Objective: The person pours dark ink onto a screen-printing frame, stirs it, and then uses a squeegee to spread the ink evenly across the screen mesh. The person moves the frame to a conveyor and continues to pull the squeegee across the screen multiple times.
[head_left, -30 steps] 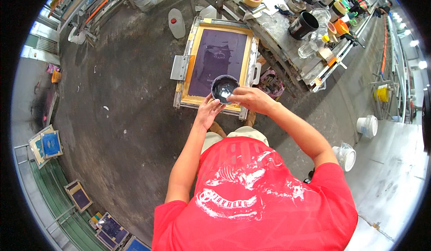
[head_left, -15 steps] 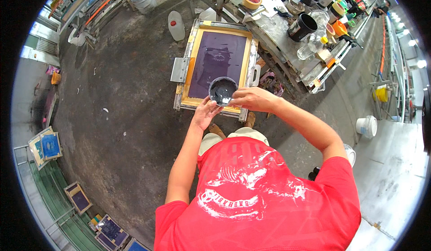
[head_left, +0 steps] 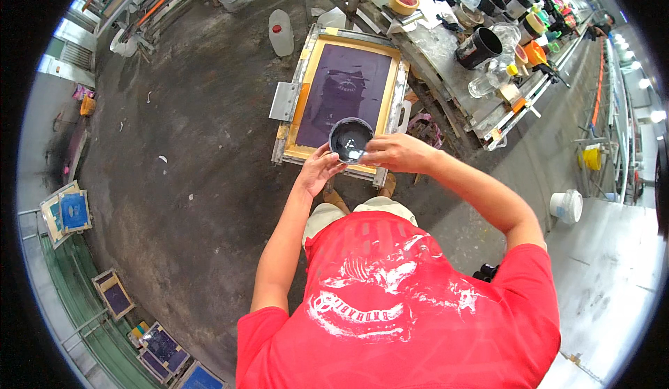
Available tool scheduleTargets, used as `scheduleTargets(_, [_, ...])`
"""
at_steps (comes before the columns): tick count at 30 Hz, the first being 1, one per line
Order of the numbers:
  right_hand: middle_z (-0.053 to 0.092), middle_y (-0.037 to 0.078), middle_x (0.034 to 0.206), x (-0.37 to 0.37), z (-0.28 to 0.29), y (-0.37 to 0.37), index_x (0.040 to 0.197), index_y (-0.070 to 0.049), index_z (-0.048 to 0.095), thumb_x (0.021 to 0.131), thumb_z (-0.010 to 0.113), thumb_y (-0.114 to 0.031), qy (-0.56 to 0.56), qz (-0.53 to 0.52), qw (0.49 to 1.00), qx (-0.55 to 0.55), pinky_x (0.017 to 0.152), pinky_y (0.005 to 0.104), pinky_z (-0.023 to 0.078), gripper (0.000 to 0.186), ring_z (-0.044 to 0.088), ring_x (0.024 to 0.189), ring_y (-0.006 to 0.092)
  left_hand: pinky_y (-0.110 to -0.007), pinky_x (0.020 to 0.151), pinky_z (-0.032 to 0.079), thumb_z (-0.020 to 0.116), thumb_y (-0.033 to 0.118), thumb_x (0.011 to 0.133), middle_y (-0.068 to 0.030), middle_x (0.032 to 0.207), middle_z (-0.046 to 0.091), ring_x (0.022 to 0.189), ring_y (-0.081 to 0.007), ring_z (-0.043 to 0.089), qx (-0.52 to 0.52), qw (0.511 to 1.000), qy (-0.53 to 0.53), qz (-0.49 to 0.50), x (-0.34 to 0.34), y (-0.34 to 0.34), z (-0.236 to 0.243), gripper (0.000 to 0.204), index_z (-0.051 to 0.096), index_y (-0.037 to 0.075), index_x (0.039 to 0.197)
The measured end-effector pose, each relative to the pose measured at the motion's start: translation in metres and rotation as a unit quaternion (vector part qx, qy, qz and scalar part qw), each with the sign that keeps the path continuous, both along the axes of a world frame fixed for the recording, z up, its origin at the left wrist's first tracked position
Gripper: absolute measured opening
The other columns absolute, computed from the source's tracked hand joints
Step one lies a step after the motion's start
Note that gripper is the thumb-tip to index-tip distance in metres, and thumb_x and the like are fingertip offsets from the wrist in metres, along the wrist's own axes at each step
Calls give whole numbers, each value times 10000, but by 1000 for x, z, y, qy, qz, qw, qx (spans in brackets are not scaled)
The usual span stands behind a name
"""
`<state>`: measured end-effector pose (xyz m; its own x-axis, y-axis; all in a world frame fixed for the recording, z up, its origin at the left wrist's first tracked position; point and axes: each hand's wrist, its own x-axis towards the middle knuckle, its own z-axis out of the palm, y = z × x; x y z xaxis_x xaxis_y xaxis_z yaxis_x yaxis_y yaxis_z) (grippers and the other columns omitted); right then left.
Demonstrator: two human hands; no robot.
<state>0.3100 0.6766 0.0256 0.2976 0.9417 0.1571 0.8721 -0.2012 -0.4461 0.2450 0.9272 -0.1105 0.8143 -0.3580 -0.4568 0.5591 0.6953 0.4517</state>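
A round tub with dark, glossy ink or paste inside is held over the near end of a screen-printing frame. My left hand closes on the tub's lower left side, thumb toward the rim. At its right side, my right hand has the fingers curled together against the rim. Whatever those fingers grip is hidden; a pale, shiny patch shows inside the tub beside them. The frame has a yellow border around dark purple mesh with a pale printed emblem, and a metal plate sticks out from its left side.
Beyond the frame stands a translucent jug with a red cap. A cluttered bench at the right bears a tape roll, a black cup and a clear bottle. A white bucket stands farther right; more screens lean at left.
My view has shifted slightly, so the frame and bench appear a little farther right. Both hands stay at the tub, which is tipped slightly differently.
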Motion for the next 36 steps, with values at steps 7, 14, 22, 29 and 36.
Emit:
scheduleTargets(7, [588, 60, 1056, 22, 22, -6, 1227, -162, 612, 755, 703, -28, -51, -2, 999, 4, 765, 387, 543, 499, 620, 953, 265, -411, 969, 545, 717, 29, 842, -91, 1157, 636, 1021, -220, 664, 46, 999, -12, -23, -6, 5, -4, 543, 489, 53, 1334])
scheduleTargets(14, [664, 74, 912, 19, -16, -18, 1093, -101, 677, 939, 609, -128, -33, -164, 986, -2, 723, 370, 531, 171, 657, 860, 274, -418, 922, 574, 728, -3, 817, -109, 1156, 610, 1014, -216, 658, 32, 999, -13, 27, -8, -4, 7, 627, 423, 19, 1364])
scheduleTargets(22, [709, 142, 860, -18, -24, -4, 1058, -37, 711, 948, 623, -151, 323, -391, 852, 129, 659, 302, 515, 181, 675, 713, 237, -410, 915, 572, 752, -19, 786, -117, 1140, 592, 1010, -222, 653, 47, 997, 4, 69, -10, -28, 6, 693, 375, 14, 1366])
scheduleTargets(29, [679, 147, 841, 0, -14, -24, 1071, -61, 704, 942, 630, -138, 59, -335, 936, 95, 667, 368, 524, 167, 671, 743, 297, -431, 943, 560, 728, 2, 819, -122, 1152, 629, 1037, -240, 658, 54, 996, -20, 70, -10, -24, 5, 622, 424, 39, 1361])
scheduleTargets(36, [706, 146, 863, -17, -10, -7, 1056, -21, 708, 951, 620, -142, 242, -366, 885, 158, 678, 346, 532, 183, 695, 751, 242, -395, 937, 570, 745, -19, 789, -120, 1152, 585, 1041, -212, 646, 26, 998, 4, 62, -9, -31, 6, 700, 372, 30, 1380])
